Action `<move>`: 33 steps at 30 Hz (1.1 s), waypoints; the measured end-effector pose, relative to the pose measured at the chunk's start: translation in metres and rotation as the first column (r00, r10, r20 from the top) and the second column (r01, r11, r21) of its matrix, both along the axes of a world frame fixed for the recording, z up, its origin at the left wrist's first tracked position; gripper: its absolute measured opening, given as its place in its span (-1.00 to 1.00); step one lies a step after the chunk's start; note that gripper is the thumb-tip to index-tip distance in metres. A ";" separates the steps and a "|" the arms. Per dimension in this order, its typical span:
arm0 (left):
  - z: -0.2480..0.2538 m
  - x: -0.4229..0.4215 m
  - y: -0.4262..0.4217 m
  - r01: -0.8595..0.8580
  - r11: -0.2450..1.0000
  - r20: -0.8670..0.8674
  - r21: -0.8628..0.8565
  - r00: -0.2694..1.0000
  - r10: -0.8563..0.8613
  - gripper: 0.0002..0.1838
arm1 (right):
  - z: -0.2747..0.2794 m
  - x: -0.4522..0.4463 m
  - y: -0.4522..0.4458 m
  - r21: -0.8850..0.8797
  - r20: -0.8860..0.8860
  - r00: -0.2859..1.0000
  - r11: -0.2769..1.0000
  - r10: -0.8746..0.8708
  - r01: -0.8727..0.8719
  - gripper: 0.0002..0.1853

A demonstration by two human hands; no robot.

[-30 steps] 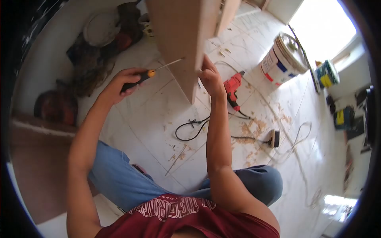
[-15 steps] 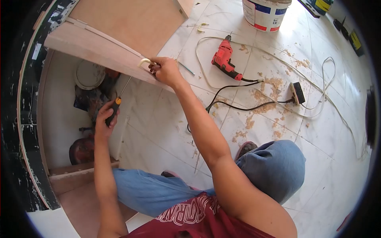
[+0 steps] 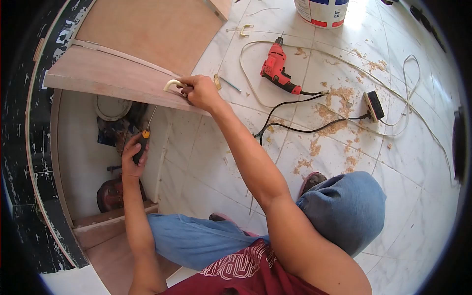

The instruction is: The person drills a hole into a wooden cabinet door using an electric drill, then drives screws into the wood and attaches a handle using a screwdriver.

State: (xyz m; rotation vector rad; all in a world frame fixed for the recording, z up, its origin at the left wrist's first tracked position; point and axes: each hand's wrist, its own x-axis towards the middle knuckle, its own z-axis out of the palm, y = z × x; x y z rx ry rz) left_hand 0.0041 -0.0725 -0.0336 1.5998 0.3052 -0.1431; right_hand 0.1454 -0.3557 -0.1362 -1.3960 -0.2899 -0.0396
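My left hand is wrapped round the black and orange handle of a screwdriver. Its shaft points up behind the lower edge of a wooden cabinet door, where the tip is hidden. On the outer face of that door, my right hand pinches a cream curved handle near the free end. The handle's far end lies close against the wood.
A red drill lies on the tiled floor beside cables and wood shavings. Nearby are a black-and-cream socket box, a second handle, and a white bucket. The cabinet holds a round lid.
The view has turned down and left, bringing the door's outer face and the cabinet inside into sight. The cream handle now shows in my right hand; the screwdriver has shifted behind the door edge.
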 end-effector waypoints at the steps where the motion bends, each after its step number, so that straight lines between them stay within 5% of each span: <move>1: 0.000 0.000 0.001 0.002 1.000 0.001 0.003 1.000 -0.002 -0.45 | 0.002 0.000 -0.001 -0.014 0.003 1.000 1.000 -0.008 0.008 -0.64; 4: 0.002 0.000 0.001 -0.003 1.000 0.007 0.015 1.000 0.002 -0.46 | -0.002 0.003 0.001 0.015 0.028 0.999 1.000 0.015 -0.015 -0.64; 10: 0.002 0.001 0.011 -0.024 1.000 0.035 0.009 0.999 0.024 -0.48 | 0.018 -0.009 -0.016 -0.242 0.006 0.981 0.953 0.192 -0.185 -0.42; 16: 0.001 0.005 -0.028 -0.057 0.998 0.052 0.028 0.997 0.055 -0.51 | -0.002 -0.004 -0.030 0.036 0.106 0.934 0.937 0.342 -0.347 -0.12; 19: 0.000 0.015 -0.033 -0.012 1.000 0.016 0.003 1.000 0.012 -0.52 | 0.005 -0.002 -0.034 -0.176 0.078 0.954 0.946 0.290 -0.274 -0.04; 22: 0.004 0.019 -0.046 0.008 1.000 -0.020 -0.008 1.000 -0.008 -0.51 | 0.010 -0.006 -0.015 -0.143 0.237 0.970 0.986 -0.049 0.085 -0.17; 26: 0.002 0.020 -0.053 0.045 0.965 -0.043 -0.260 0.997 -0.059 -0.50 | 0.009 0.007 -0.011 -0.091 0.190 0.964 0.974 -0.187 0.207 -0.44; 29: 0.009 0.019 -0.055 0.106 0.908 -0.083 -0.406 0.985 -0.153 -0.49 | 0.003 0.016 -0.016 -0.080 0.140 0.980 0.985 -0.138 0.150 -0.52; 33: 0.014 0.013 -0.065 0.123 0.928 -0.099 -0.353 0.981 -0.167 -0.53 | 0.008 0.015 -0.017 -0.064 0.083 0.992 0.992 -0.100 0.105 -0.65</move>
